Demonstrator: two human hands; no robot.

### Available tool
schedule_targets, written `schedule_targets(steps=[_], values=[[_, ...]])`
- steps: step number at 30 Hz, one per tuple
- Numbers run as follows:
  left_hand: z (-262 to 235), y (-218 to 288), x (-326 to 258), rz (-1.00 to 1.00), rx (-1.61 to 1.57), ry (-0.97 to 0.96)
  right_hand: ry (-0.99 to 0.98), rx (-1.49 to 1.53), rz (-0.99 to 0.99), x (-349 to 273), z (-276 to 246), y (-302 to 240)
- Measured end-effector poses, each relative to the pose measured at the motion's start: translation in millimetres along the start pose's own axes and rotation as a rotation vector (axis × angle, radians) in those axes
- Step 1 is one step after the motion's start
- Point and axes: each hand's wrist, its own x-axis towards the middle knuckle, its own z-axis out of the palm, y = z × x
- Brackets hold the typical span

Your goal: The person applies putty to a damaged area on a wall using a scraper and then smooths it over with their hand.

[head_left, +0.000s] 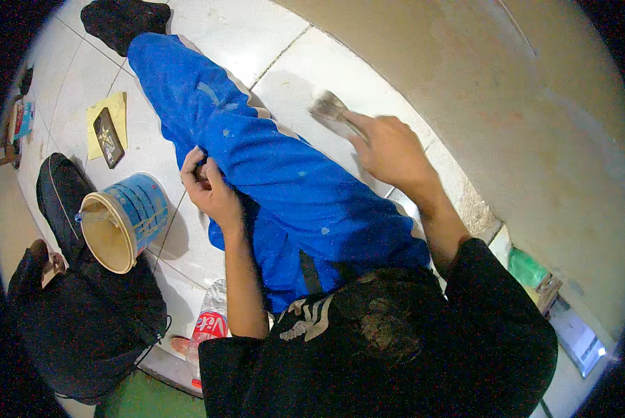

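My right hand [394,155] is closed round the handle of a scraper [328,106] with a wide, grey, dirty head, held over the white floor tiles between my leg and the wall. My left hand [215,195] rests against my blue trousers [284,164], beside the thigh. Its fingers are curled, and what they hold, if anything, is hidden. Left of that hand, a blue and white plastic bucket [139,209] leans with its open mouth toward the lower left. Its inside is stained beige.
A dark phone [107,137] lies on yellow paper [121,111]. Someone in black [96,320] sits at the lower left. By my left elbow stands a red-labelled plastic bottle [209,326]. A beige wall [507,104] runs along the right, with a green object [527,267] near its base.
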Motion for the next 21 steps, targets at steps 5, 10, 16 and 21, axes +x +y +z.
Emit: schedule_targets(steps=[5, 10, 16, 21], values=[[-2.1, 2.4, -1.2, -0.027, 0.004, 0.034, 0.039, 0.043, -0.058, 52.7, 37.6, -14.8], [-4.4, 12.2, -1.1, -0.024, 0.007, 0.058, -0.347, -0.281, 0.059, 2.5, -17.7, 40.8], [-3.8, 0.6, -4.4, -0.036, 0.011, 0.031, -0.265, -0.371, 0.179, -59.8, -24.9, 99.5], [9.0, 3.5, -0.7, -0.039, -0.016, -0.020, -0.112, -0.050, 0.144, -49.9, -20.3, 64.4]])
